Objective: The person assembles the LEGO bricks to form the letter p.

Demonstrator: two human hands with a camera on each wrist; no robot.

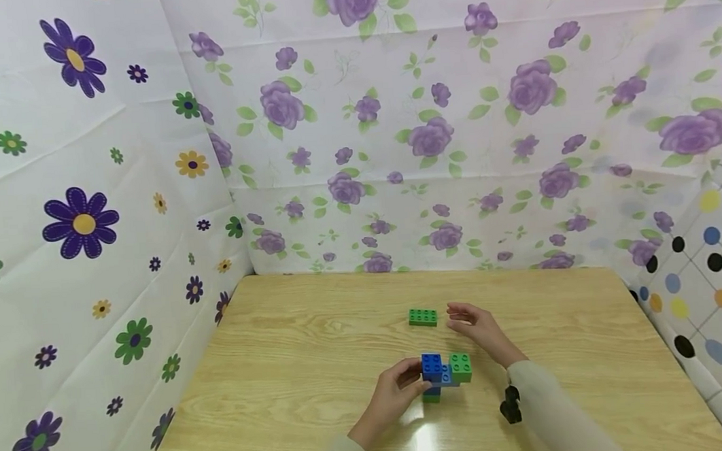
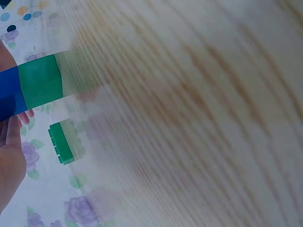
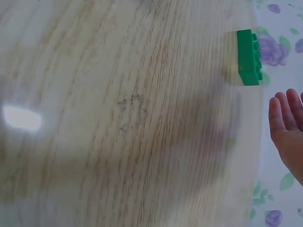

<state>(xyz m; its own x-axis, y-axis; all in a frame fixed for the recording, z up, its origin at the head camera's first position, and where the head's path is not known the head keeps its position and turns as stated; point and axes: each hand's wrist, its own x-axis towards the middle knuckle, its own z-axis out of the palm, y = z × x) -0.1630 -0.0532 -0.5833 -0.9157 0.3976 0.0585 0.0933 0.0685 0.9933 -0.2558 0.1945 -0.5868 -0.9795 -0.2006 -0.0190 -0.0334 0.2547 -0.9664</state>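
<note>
**Two hands at a desk: the left grip on a block stack, the right beside a loose green block**

The left hand [image 1: 395,391] holds the block stack [image 1: 446,373] near the middle of the wood-grained desk [image 1: 294,351]. Its grip pinches the blue left column, the thumb on the near side and the fingers passing behind. The stack thus lies immediately to the right of this grip and in contact with it. An upper blue block [image 1: 432,365] crowns the column; a green bottom block [image 1: 431,399] forms its foot. A light-blue block projects to the right, bearing a second green block [image 1: 460,367] at its right end.

The right hand [image 1: 479,328] is farther across, to the right. Its grip is spread, the fingers extended and relaxed. A loose green block [image 1: 423,317], its two rows of studs facing up, lies on the far part of the desk, just left of the right fingertips and apart from them. It also lies well beyond the stack.

A black device [image 1: 510,405] sits at the right wrist, against a pale sleeve [image 1: 554,406]. Purple-flowered cloth [image 1: 397,217] hangs behind the desk's far edge; daisy-patterned cloth [image 1: 149,277] stands at left, dotted cloth [image 1: 695,283] at right.
</note>
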